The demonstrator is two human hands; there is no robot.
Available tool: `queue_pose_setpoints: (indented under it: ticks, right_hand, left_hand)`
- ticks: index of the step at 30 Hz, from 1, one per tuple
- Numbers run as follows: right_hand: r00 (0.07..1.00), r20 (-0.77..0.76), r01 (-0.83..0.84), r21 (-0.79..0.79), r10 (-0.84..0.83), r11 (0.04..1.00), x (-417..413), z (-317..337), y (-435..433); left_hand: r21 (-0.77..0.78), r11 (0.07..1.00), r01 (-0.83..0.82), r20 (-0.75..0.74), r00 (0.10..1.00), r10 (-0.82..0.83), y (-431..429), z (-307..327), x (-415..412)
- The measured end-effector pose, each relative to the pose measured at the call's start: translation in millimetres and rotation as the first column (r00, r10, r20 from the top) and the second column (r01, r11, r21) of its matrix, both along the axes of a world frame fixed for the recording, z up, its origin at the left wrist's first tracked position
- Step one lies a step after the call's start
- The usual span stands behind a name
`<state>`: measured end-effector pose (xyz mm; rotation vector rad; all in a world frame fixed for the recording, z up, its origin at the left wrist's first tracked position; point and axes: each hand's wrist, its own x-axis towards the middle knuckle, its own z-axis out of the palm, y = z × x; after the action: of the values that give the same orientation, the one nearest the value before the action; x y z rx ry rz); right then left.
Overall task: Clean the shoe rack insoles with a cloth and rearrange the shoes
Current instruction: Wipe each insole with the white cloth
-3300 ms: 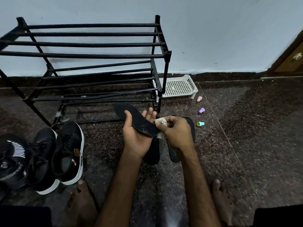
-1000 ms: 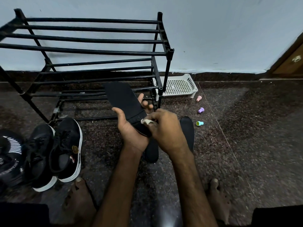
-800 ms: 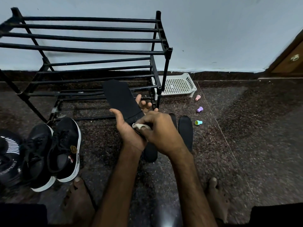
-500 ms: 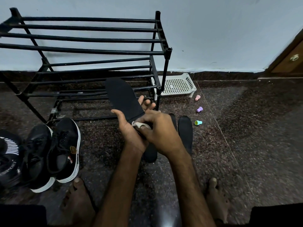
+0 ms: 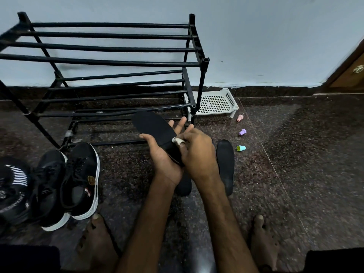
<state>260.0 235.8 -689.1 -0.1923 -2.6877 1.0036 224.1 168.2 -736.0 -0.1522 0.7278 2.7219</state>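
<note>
Insole (image 5: pixel 155 128) across left grip (image 5: pixel 163 161), cloth (image 5: pixel 177 140) against it

Just beyond our fingers (image 5: pixel 178 125) the bars of the shoe rack (image 5: pixel 118 62) block us; rightward, past the floor insole (image 5: pixel 225 166), the floor (image 5: pixel 295 174) lies open; shoes (image 5: pixel 82 180) crowd the left.

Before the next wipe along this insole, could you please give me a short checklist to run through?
1. The insole is held by the left hand, thumb over its edge: ok.
2. The cloth is pinched in the right hand and touches the insole: ok.
3. The cloth is clean enough: cannot tell, mostly hidden.
4. The insole's far end is uncovered for wiping: ok.
5. The second insole on the floor is wiped: cannot tell.
6. The shoes are on the shoe rack: not ok, they stand on the floor beside it.
</note>
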Motion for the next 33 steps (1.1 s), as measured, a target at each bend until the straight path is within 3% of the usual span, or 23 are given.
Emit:
queue_pose_setpoints:
  ticks: [2,6,8,12,17,22,27,29,33]
  right_hand:
    - [0.999,0.047,0.003,0.013,-0.003,1.0,4,-1,2]
    - [0.982,0.049,-0.173,-0.168,0.184,0.97,6,4,-1]
    - [0.987,-0.039,-0.159,-0.201,0.155,0.967,1,4,-4]
    - [0.99,-0.129,-0.064,-0.114,0.049,0.991,-5,-4,1]
    - [0.937,0.095,-0.303,-0.257,0.336,0.918,6,4,19]
    - [0.99,-0.075,-0.123,-0.094,0.116,0.988,-5,1,7]
    - [0.905,0.179,-0.335,-0.257,0.386,0.906,9,5,25]
    - [0.924,0.183,-0.29,-0.232,0.335,0.928,13,2,31]
    - [0.996,-0.02,-0.086,-0.081,0.085,0.993,5,-2,17]
  left_hand:
    - [0.013,1.0,0.006,0.012,1.0,-0.006,2,-3,1]
    - [-0.015,0.99,0.14,0.02,0.99,-0.139,-2,-9,2]
    - [-0.025,0.98,0.196,-0.001,0.981,-0.196,-1,-5,4]
    - [0.006,0.975,0.222,-0.016,0.975,-0.222,3,3,9]
    - [0.127,0.975,0.184,0.011,0.982,-0.187,3,-4,8]
    - [0.165,0.945,0.283,-0.068,0.959,-0.275,10,-4,12]
    - [0.154,0.972,0.176,-0.046,0.984,-0.171,-3,-13,4]
    - [0.149,0.981,0.126,-0.041,0.992,-0.121,-5,-9,3]
    - [0.069,0.988,0.14,-0.051,0.989,-0.136,-1,0,7]
